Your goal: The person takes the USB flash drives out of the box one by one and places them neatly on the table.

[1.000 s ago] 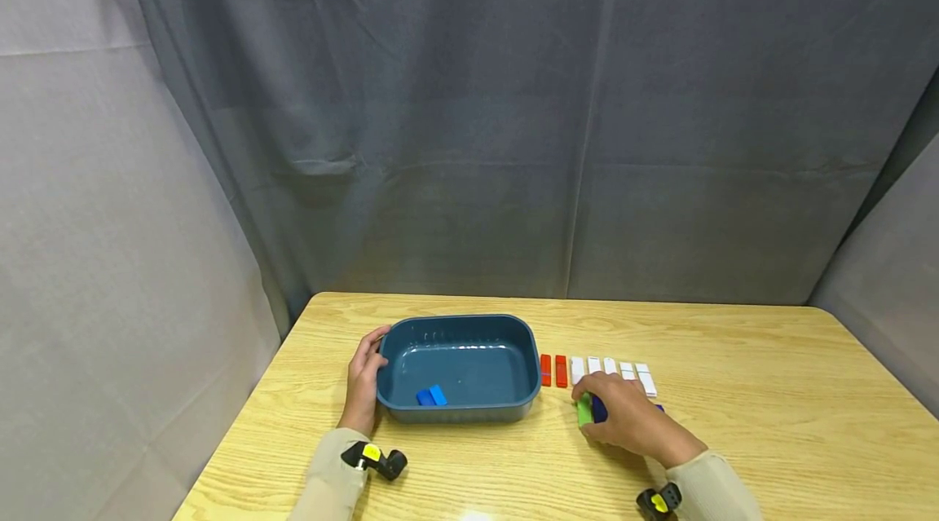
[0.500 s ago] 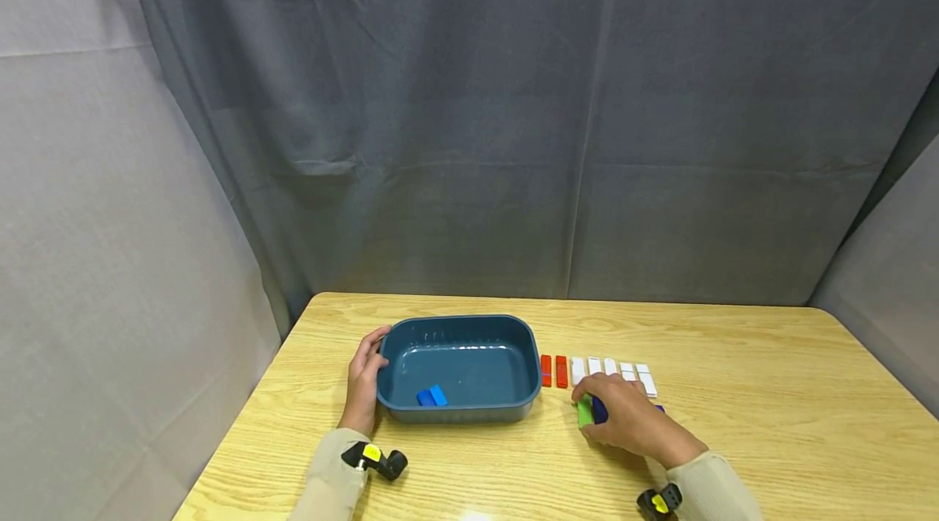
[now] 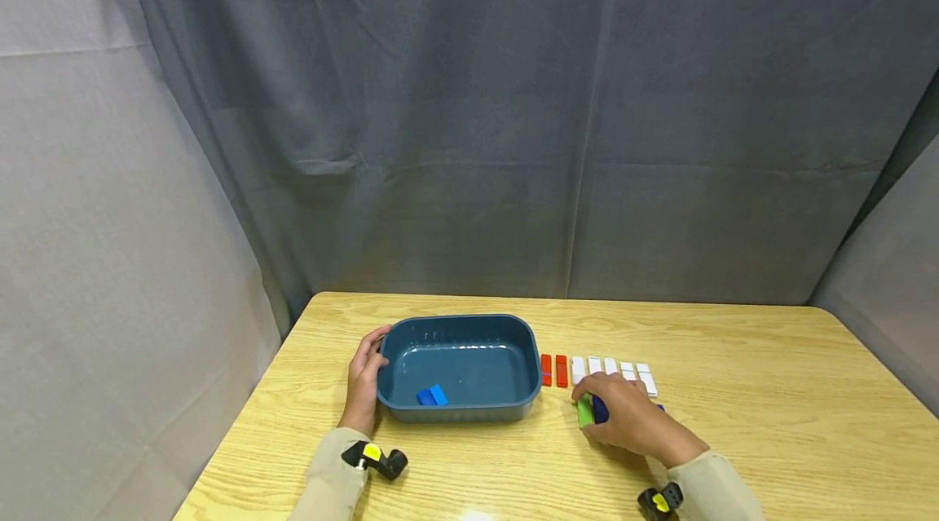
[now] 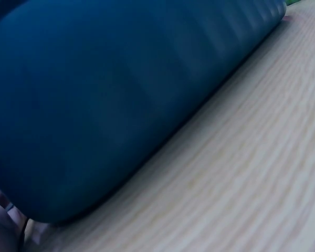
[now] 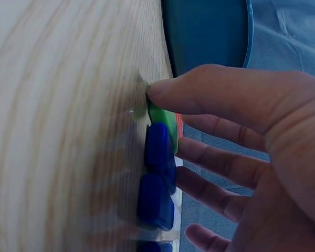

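Note:
My left hand (image 3: 363, 384) grips the left end of a dark teal plastic basin (image 3: 480, 415), thumb over the rim and fingers along the outer wall. Two small blue blocks (image 3: 432, 395) lie inside, near the front left. My right hand (image 3: 623, 415) pinches a small green rectangular block (image 3: 584, 411) between thumb and index finger, at table height. In the right wrist view the other fingers are spread out behind several dark blue blocks (image 5: 156, 199), lined up with the green block (image 5: 167, 123). My palm partly covers that row in the head view.
Behind the right hand runs a row of two red blocks (image 3: 561, 371) and several white blocks (image 3: 594, 366). They stand just right of the basin on a light wooden table (image 3: 770, 390). Grey cloth (image 3: 477, 138) hangs behind the table, and pale cloth covers both sides.

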{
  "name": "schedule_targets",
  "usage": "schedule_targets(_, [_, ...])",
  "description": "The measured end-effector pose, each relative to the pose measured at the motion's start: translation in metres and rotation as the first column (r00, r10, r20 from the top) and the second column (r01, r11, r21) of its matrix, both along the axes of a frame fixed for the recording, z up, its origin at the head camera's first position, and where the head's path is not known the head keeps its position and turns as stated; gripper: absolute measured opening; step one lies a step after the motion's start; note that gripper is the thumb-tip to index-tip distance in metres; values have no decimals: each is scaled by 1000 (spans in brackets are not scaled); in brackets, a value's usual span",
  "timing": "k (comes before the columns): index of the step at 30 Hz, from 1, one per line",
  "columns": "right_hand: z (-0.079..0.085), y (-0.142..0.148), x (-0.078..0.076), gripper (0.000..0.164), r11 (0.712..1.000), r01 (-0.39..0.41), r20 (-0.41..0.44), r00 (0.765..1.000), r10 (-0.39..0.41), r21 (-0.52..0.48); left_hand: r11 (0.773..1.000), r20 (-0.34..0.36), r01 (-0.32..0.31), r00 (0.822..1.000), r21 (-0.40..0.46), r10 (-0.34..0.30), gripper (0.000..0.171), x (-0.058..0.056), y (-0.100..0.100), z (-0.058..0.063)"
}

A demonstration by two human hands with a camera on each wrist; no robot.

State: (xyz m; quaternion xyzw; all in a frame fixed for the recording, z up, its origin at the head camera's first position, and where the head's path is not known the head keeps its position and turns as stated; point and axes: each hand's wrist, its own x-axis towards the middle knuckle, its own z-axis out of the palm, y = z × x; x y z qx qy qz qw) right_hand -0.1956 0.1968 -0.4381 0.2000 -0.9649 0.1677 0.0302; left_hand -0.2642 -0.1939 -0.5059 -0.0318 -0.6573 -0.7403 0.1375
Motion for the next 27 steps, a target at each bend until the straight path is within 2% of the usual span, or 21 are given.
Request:
schedule_targets(8, [2,0,1,39,1000,9,7,1000,-9,1,999,0,-30,1000,-23,30,51,-1,1,-1])
schedule_targets(21, [8,3,-1,37,1000,-13,25,1000,14,-26,1000,-5,-13,1000,8,13,52,-4,-1,-3])
schedule_targets(24, [9,2,-1,35,999,-28,12,1000,29,-35,1000,-17,-9,1000,19,10,51,-4,0,-3])
schedule_targets(27, [12,0,0,33,997,-55,-35,998,53,-46,999,-13,-1,1000,33,1,50,-2,2,0])
